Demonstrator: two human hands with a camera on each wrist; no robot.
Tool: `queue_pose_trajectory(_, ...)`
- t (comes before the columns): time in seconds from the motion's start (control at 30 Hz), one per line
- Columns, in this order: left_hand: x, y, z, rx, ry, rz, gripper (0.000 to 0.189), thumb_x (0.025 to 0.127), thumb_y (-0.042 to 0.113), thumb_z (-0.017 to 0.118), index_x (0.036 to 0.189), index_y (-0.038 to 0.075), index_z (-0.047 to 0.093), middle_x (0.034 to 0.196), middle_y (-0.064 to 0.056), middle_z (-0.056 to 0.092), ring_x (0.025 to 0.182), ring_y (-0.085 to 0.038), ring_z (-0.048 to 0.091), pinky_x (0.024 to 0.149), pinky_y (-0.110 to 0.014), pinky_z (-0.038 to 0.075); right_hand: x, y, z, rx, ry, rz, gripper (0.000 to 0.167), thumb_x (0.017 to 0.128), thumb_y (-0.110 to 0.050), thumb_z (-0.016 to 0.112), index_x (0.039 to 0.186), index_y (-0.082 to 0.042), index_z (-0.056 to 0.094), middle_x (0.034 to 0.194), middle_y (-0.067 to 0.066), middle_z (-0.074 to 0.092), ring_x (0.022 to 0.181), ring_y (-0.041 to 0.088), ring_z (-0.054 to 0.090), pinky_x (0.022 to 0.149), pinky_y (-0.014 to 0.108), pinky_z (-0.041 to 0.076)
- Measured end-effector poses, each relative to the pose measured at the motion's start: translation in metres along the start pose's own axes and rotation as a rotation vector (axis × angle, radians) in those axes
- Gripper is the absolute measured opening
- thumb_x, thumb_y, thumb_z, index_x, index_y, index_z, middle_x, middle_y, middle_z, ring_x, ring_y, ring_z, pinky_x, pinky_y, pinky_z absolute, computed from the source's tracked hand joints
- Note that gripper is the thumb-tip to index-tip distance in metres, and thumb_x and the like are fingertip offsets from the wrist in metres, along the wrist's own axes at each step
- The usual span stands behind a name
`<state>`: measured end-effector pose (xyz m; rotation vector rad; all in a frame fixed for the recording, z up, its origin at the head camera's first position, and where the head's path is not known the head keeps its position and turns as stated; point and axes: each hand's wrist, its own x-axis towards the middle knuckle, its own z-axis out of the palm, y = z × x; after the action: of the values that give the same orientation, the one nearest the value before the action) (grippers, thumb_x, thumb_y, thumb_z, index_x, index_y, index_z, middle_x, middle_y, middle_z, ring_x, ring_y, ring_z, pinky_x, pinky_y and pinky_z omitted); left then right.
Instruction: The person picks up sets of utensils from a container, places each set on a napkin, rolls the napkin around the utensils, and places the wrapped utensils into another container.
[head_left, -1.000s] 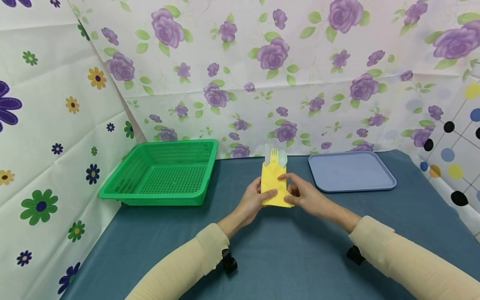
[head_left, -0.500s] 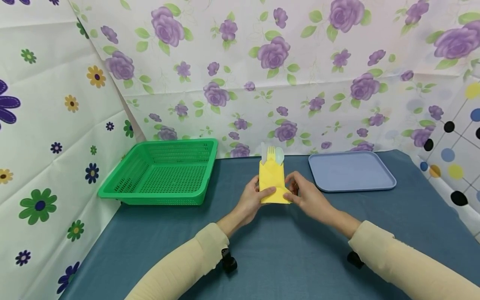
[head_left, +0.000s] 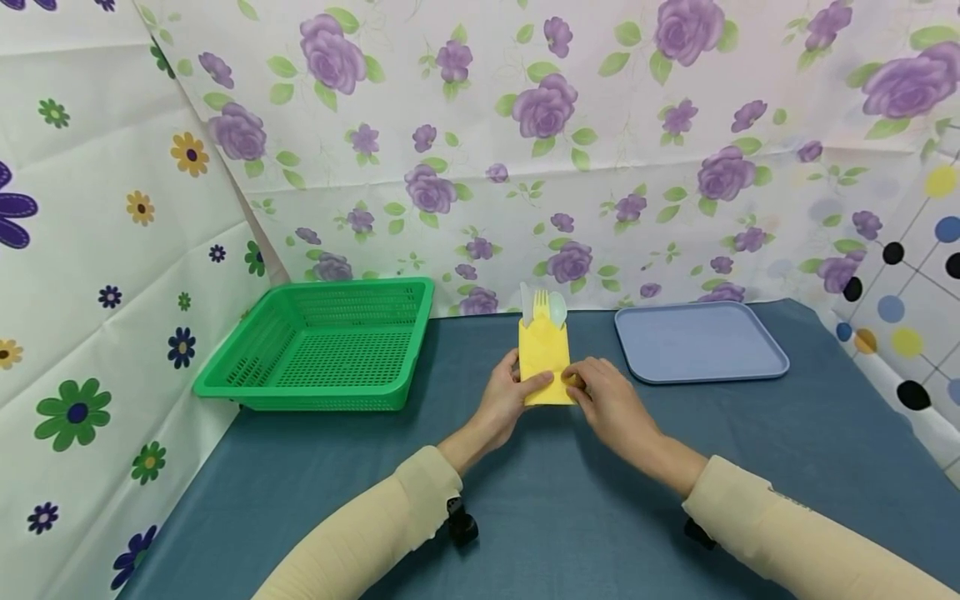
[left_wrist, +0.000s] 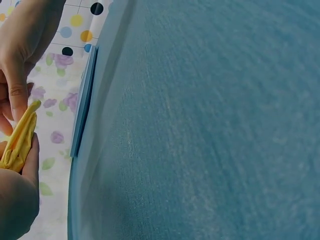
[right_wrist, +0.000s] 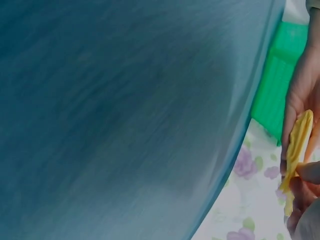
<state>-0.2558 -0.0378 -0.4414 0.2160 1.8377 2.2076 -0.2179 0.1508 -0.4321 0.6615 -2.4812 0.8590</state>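
Note:
A folded yellow napkin (head_left: 543, 350) is held up over the table in the head view. Out of its top stick a whitish plastic knife (head_left: 526, 302), a yellow fork (head_left: 541, 305) and a pale green spoon (head_left: 557, 308). My left hand (head_left: 501, 402) grips the napkin's left side, thumb across the front and fingers behind. At the lower right edge my right hand (head_left: 611, 408) pinches the napkin between thumb and fingers. From the left wrist view, the yellow napkin (left_wrist: 21, 140) shows edge-on as several folded layers between both hands.
A green perforated basket (head_left: 311, 390) stands at the left back of the blue-covered table (head_left: 525, 517). At the right back lies a blue-grey tray (head_left: 701, 342). A floral curtain (head_left: 480, 150) hangs behind the table.
The napkin bundle has shifted slightly left and turned more upright. My right hand has gone from fingers on its front to pinching its lower right edge. The left hand keeps its hold.

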Motion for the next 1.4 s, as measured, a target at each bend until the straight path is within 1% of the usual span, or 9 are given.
queue_pose_trajectory(0.17, 0.000, -0.001, 0.001, 0.003, 0.011, 0.004, 0.055, 0.101, 0.013, 0.071, 0.150, 0.007, 0.045, 0.128, -0.018, 0.069, 0.113, -0.029, 0.072, 0.090, -0.038, 0.061, 0.001, -0.005, 0.002, 0.070, 0.022, 0.091, 0.020, 0.090, 0.007, 0.078, 0.107, 0.000, 0.072, 0.093, 0.007, 0.064, 0.078, 0.018, 0.059, 0.066, 0.034, 0.054)
queue_pose_trajectory(0.57, 0.000, -0.001, 0.006, 0.013, 0.056, 0.028, 0.055, 0.101, 0.013, 0.072, 0.149, 0.007, 0.046, 0.129, -0.017, 0.069, 0.111, -0.028, 0.072, 0.089, -0.037, 0.061, 0.001, -0.010, 0.009, 0.162, 0.069, 0.211, 0.025, 0.092, 0.011, 0.073, 0.114, 0.001, 0.070, 0.097, 0.011, 0.062, 0.084, 0.023, 0.061, 0.072, 0.038, 0.056)
queue_pose_trajectory(0.63, 0.000, -0.001, 0.006, 0.007, 0.058, 0.030, 0.055, 0.101, 0.013, 0.072, 0.149, 0.007, 0.046, 0.128, -0.017, 0.069, 0.111, -0.028, 0.072, 0.089, -0.037, 0.061, 0.001, -0.010, 0.009, 0.194, 0.071, 0.243, 0.024, 0.093, 0.010, 0.072, 0.116, 0.002, 0.069, 0.098, 0.013, 0.065, 0.086, 0.025, 0.064, 0.073, 0.040, 0.057)
queue_pose_trajectory(0.73, 0.001, 0.000, 0.007, -0.001, 0.061, 0.033, 0.054, 0.101, 0.013, 0.072, 0.148, 0.008, 0.047, 0.128, -0.017, 0.069, 0.111, -0.028, 0.072, 0.089, -0.037, 0.061, 0.002, -0.011, 0.008, 0.283, 0.074, 0.316, 0.024, 0.095, 0.009, 0.070, 0.118, 0.002, 0.067, 0.103, 0.016, 0.067, 0.091, 0.028, 0.067, 0.078, 0.042, 0.058)
queue_pose_trajectory(0.83, 0.001, 0.000, 0.008, -0.004, 0.061, 0.038, 0.054, 0.101, 0.013, 0.072, 0.148, 0.008, 0.047, 0.128, -0.016, 0.069, 0.111, -0.028, 0.072, 0.089, -0.037, 0.061, 0.002, -0.011, 0.008, 0.370, 0.084, 0.395, 0.023, 0.097, 0.007, 0.068, 0.119, 0.002, 0.066, 0.108, 0.018, 0.068, 0.096, 0.029, 0.067, 0.081, 0.037, 0.057)
queue_pose_trajectory(0.93, 0.001, 0.001, 0.009, -0.008, 0.058, 0.044, 0.054, 0.101, 0.013, 0.071, 0.148, 0.007, 0.046, 0.129, -0.017, 0.068, 0.113, -0.028, 0.071, 0.090, -0.038, 0.061, 0.002, -0.011, 0.009, 0.429, 0.112, 0.440, 0.022, 0.097, 0.007, 0.069, 0.119, 0.002, 0.066, 0.110, 0.020, 0.067, 0.097, 0.029, 0.066, 0.080, 0.025, 0.055)
queue_pose_trajectory(1.07, 0.002, 0.000, 0.010, -0.006, 0.059, 0.043, 0.054, 0.101, 0.013, 0.071, 0.148, 0.006, 0.045, 0.129, -0.017, 0.068, 0.113, -0.028, 0.071, 0.092, -0.038, 0.060, 0.000, -0.011, 0.011, 0.468, 0.155, 0.453, 0.021, 0.096, 0.008, 0.070, 0.116, 0.002, 0.067, 0.109, 0.019, 0.067, 0.097, 0.030, 0.066, 0.077, 0.015, 0.051)
queue_pose_trajectory(1.23, 0.002, -0.001, 0.010, 0.012, 0.060, 0.038, 0.052, 0.102, 0.013, 0.070, 0.148, 0.006, 0.044, 0.130, -0.017, 0.067, 0.114, -0.028, 0.070, 0.093, -0.040, 0.060, -0.001, -0.012, 0.012, 0.480, 0.184, 0.430, 0.020, 0.094, 0.009, 0.071, 0.112, 0.002, 0.067, 0.106, 0.018, 0.068, 0.095, 0.028, 0.067, 0.076, 0.016, 0.051)
queue_pose_trajectory(1.4, 0.001, -0.001, 0.010, 0.026, 0.064, 0.051, 0.052, 0.103, 0.010, 0.068, 0.148, 0.007, 0.044, 0.130, -0.017, 0.067, 0.113, -0.028, 0.070, 0.092, -0.040, 0.060, 0.001, -0.008, 0.013, 0.455, 0.160, 0.438, 0.024, 0.094, 0.008, 0.073, 0.115, 0.002, 0.064, 0.106, 0.018, 0.066, 0.095, 0.028, 0.066, 0.078, 0.017, 0.052)
